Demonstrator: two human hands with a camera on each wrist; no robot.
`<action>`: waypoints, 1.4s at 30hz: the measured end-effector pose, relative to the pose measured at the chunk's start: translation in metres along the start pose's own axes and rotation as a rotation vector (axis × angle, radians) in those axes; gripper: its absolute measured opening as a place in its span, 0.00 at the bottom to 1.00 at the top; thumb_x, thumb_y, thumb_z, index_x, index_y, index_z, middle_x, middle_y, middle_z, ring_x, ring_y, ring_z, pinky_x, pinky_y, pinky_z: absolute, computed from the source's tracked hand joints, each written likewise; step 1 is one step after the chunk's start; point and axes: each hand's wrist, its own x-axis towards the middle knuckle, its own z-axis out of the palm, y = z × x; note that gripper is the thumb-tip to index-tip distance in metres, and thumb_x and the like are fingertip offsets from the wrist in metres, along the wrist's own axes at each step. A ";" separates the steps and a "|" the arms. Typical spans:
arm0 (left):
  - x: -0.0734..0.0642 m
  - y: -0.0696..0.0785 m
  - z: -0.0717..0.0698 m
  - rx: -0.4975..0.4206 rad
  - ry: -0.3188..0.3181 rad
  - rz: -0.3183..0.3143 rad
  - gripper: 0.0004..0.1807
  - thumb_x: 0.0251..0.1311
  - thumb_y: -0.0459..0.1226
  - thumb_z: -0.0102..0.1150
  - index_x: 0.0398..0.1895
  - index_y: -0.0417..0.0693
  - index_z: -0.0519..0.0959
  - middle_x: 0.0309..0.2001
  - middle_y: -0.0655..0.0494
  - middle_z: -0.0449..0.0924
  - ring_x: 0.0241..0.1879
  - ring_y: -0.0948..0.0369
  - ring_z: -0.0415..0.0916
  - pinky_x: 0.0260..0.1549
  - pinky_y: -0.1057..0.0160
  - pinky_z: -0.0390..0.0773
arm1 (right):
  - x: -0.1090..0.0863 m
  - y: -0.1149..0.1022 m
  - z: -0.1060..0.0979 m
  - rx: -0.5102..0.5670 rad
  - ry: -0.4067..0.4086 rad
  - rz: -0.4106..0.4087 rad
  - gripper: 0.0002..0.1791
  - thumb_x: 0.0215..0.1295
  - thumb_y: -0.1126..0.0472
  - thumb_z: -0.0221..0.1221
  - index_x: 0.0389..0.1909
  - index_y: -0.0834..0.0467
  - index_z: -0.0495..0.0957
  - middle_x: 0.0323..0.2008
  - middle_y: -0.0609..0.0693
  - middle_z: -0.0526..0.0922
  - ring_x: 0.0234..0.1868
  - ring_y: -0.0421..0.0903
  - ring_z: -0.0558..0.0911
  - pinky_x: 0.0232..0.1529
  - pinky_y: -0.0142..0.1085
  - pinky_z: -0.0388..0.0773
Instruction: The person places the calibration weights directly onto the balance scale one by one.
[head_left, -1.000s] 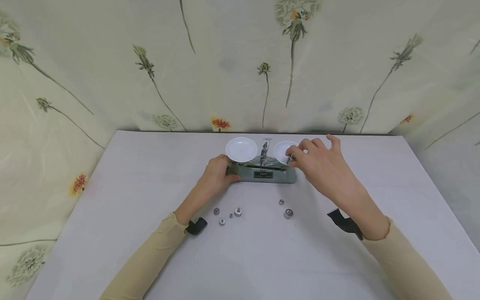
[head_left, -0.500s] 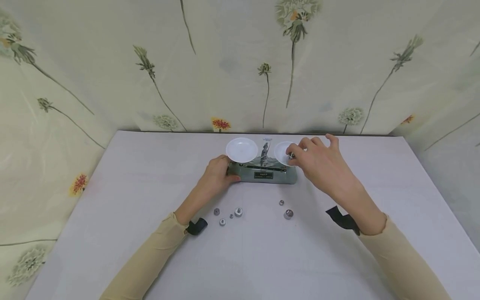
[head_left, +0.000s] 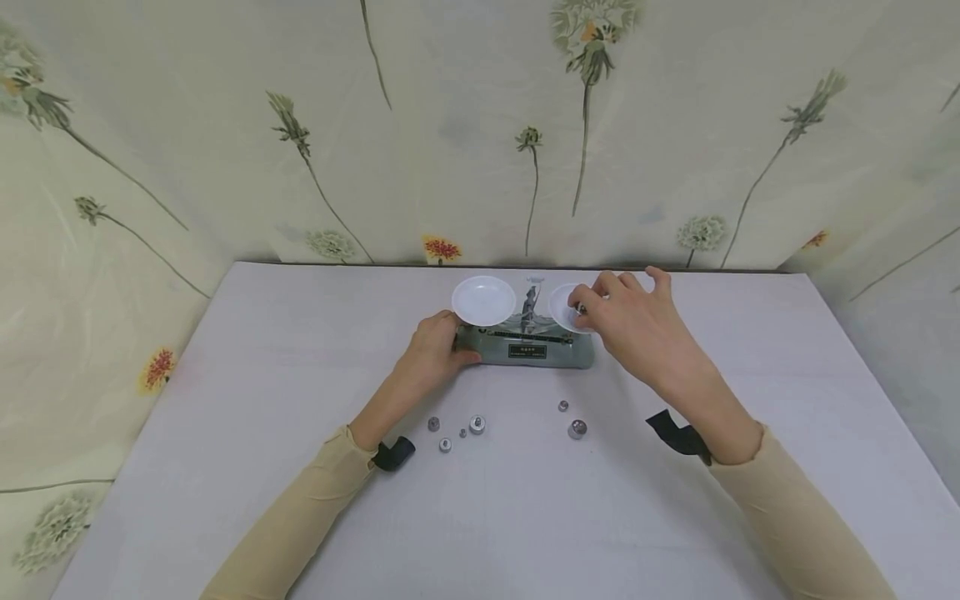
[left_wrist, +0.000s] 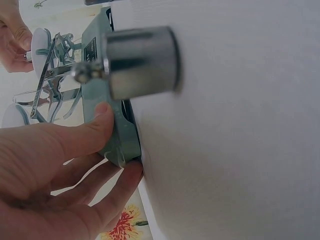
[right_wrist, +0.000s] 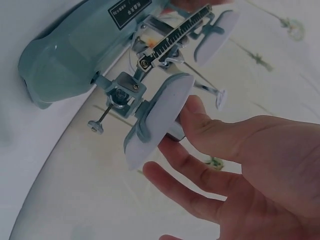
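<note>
A green balance scale with two white pans stands toward the back of the table. My left hand grips the left end of its base, thumb on the front side and fingers round the end and back. At the right pan, my right hand pinches a small metal weight between thumb and fingertips. In the right wrist view the weight is at the pan's upper face, partly hidden by the pan and fingers; I cannot tell whether it bears on the pan. The left pan holds nothing visible.
Several metal weights lie before the scale: a larger weight with smaller ones beside it at left, and a small weight and a bigger weight at right. A flowered curtain hangs behind the white table.
My right hand has shifted slightly left over the right pan, still pinching the weight, and its forearm has swung a little inward. The left hand and the scale have stayed put.
</note>
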 end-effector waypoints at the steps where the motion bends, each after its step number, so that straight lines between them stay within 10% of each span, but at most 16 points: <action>1: 0.000 0.000 0.000 0.002 0.001 0.005 0.32 0.60 0.35 0.79 0.66 0.36 0.79 0.61 0.38 0.86 0.64 0.45 0.84 0.66 0.49 0.84 | 0.000 0.000 0.001 -0.001 0.001 -0.001 0.12 0.70 0.60 0.71 0.52 0.56 0.84 0.43 0.56 0.85 0.48 0.59 0.85 0.67 0.77 0.66; 42: 0.000 -0.001 0.001 0.001 -0.001 0.000 0.33 0.60 0.35 0.79 0.67 0.36 0.78 0.62 0.37 0.85 0.66 0.44 0.83 0.67 0.49 0.83 | -0.021 -0.006 -0.007 -0.034 0.100 0.024 0.23 0.68 0.55 0.73 0.62 0.54 0.81 0.56 0.59 0.86 0.54 0.62 0.85 0.69 0.74 0.68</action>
